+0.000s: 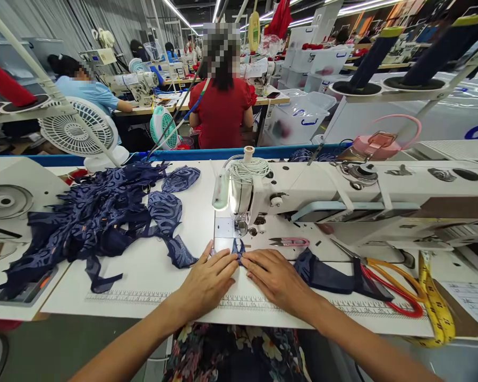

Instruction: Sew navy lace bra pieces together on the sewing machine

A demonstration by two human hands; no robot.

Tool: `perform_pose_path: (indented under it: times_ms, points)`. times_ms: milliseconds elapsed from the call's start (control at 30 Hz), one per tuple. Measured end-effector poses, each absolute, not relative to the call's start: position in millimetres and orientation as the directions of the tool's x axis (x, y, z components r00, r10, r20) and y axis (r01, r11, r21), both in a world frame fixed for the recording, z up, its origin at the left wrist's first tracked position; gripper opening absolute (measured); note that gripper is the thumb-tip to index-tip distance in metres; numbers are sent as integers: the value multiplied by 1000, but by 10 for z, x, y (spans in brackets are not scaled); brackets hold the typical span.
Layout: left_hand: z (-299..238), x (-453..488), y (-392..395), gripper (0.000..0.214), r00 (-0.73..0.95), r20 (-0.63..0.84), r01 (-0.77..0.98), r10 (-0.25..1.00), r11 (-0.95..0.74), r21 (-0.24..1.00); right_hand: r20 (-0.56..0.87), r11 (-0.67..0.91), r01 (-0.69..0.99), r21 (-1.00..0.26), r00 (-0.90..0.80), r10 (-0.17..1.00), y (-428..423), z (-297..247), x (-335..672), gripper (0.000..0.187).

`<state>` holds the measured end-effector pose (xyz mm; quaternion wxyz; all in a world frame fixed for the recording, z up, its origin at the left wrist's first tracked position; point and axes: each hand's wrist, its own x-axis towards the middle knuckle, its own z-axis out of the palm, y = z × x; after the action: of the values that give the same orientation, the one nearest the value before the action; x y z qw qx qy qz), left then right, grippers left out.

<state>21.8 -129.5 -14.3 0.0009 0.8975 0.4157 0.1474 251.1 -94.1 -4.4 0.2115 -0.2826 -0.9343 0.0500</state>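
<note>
A small navy patterned fabric piece (238, 248) lies on the sewing machine's bed, just in front of the needle area (241, 228). My left hand (209, 278) has its fingers closed on the piece's left edge. From the other side, my right hand (276, 273) grips the same piece, its fingers pressed together and nearly meeting the left fingertips. Beneath the hands, part of the fabric is hidden. Right of my right hand, a longer navy fabric strip (330, 277) rests on the table, one end over the red-handled scissors (406, 305).
Navy cut pieces (99, 212) are heaped at left. Pink thread snips (290, 242) lie on the machine bed. Orange-handled scissors (398, 273) and a yellow tape measure (436, 302) sit at right. A printed ruler (143, 298) runs along the front edge. Co-workers sit ahead.
</note>
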Motion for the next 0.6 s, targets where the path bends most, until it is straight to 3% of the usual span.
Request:
perform_pose_path:
  times_ms: [167,300,467,600]
  points:
    - [-119,212,-1276,43,607,234,745,760,-646,166,326,814,521,-256,-746,580,-838,23,2486,33]
    - [-135,210,-1286,42,608,228,747,761,-645,160,333,813,540,-219,-741,583,-700,5,2454,33]
    - [-139,200,-1267,42,613,238,739,754,-653,165,426,783,591,-194,-668,610,-662,-26,2521,30]
    - [-115,208,-1257,42,622,241,732,745,-663,157,438,826,520,-215,-705,558,-785,-7,2544,26]
